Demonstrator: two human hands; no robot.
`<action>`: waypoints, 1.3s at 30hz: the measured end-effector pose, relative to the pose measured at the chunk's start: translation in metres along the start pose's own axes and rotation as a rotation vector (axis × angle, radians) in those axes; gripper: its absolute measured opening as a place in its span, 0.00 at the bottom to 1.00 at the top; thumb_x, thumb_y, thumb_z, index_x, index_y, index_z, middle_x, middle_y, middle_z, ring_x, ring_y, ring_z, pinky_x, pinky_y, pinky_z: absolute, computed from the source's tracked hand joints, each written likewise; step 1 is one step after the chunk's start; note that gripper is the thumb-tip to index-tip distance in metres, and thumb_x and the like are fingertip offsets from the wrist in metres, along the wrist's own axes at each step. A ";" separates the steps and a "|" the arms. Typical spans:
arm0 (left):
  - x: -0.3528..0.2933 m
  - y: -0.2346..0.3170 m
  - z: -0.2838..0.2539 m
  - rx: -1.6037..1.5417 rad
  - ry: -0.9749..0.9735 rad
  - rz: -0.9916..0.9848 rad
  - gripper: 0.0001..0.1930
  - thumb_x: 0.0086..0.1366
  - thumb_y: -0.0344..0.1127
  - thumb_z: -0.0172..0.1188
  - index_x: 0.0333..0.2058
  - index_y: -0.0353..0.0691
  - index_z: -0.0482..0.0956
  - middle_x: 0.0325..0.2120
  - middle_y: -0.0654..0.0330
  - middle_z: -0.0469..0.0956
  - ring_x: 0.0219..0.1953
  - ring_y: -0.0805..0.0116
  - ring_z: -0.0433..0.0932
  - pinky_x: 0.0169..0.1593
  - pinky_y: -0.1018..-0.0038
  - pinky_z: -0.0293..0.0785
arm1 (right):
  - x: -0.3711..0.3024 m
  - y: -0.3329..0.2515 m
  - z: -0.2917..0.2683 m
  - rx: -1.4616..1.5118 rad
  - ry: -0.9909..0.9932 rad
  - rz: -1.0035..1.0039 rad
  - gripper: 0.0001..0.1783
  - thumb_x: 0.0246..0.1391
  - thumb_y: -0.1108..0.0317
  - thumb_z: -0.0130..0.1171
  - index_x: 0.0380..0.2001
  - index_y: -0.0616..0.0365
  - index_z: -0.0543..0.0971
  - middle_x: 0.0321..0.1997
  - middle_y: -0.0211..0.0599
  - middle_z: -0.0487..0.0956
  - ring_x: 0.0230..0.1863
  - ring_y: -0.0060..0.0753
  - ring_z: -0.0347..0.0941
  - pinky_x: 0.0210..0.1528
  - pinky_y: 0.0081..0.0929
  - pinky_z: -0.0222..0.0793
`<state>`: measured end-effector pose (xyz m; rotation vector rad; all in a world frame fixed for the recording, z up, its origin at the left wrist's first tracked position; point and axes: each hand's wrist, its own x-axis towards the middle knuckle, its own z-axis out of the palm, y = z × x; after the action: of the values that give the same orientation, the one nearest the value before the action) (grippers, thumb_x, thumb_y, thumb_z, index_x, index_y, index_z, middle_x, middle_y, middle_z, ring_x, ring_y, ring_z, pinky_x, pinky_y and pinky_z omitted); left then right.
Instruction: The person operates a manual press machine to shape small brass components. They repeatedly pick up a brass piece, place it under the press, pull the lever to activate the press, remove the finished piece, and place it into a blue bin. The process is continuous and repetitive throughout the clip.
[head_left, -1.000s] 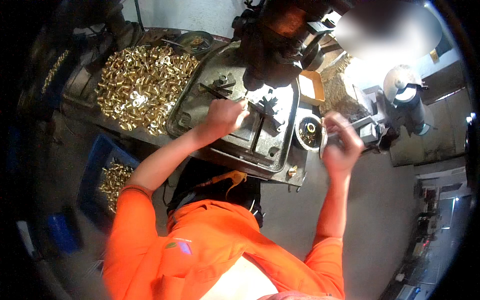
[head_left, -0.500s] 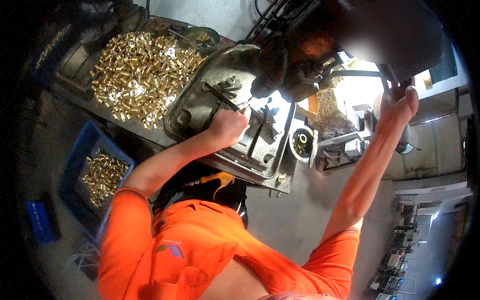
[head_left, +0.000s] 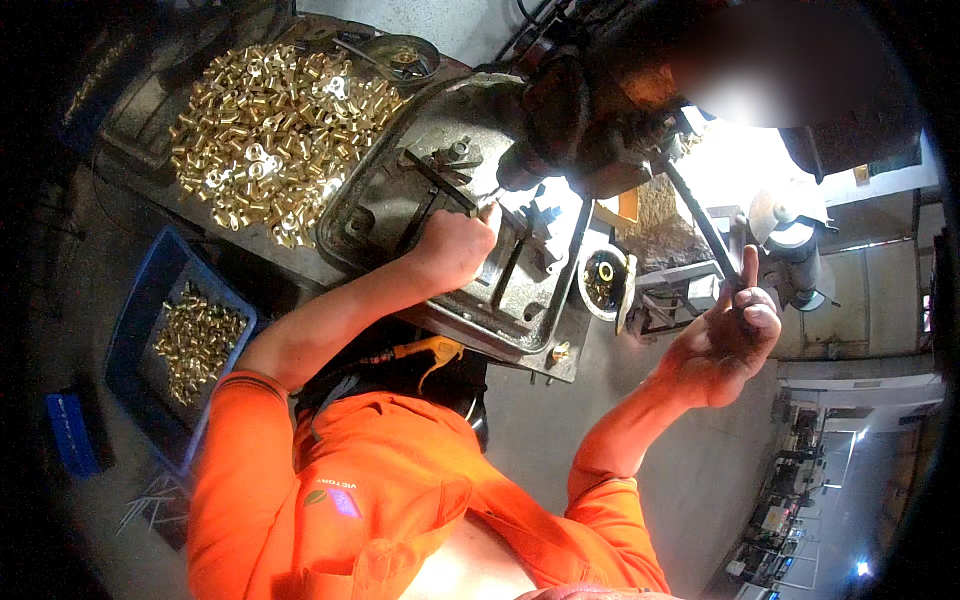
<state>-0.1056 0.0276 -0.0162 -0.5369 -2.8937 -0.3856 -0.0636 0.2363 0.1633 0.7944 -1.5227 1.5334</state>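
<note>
My left hand (head_left: 452, 247) is closed above the metal machine table (head_left: 375, 205), its fingertips beside the clamping fixture (head_left: 540, 228) and just below the drill chuck (head_left: 522, 165). Whatever it pinches is hidden by the fingers and glare. Out to the right, my right hand (head_left: 728, 345) is wrapped round the lower end of the drill press lever (head_left: 700, 215), one finger pointing up along it. A dark drill press head (head_left: 560, 110) overhangs the table's far side.
Left of the table lies a large heap of brass fittings (head_left: 280, 150). A blue crate (head_left: 135, 320) below it holds more brass pieces. A bowl (head_left: 405, 62) stands behind, a round white container (head_left: 605, 285) at right. A yellow air gun (head_left: 428, 348) hangs at the front edge.
My right hand has come down and toward me, swinging the lever downward. The drill chuck looks lower. My left hand stays almost in place by the fixture.
</note>
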 end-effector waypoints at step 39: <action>-0.004 -0.013 0.000 -0.155 0.373 0.138 0.21 0.51 0.37 0.60 0.46 0.44 0.72 0.15 0.53 0.72 0.19 0.54 0.73 0.24 0.59 0.68 | -0.090 0.026 -0.008 -0.218 -0.005 0.049 0.03 0.42 0.79 0.48 0.19 0.66 0.71 0.25 0.43 0.73 0.49 0.58 0.69 0.58 0.49 0.53</action>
<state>-0.1065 0.0143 -0.0198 -0.6106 -2.4682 -0.6194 -0.0428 0.2350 0.0714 0.6398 -1.6902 1.3722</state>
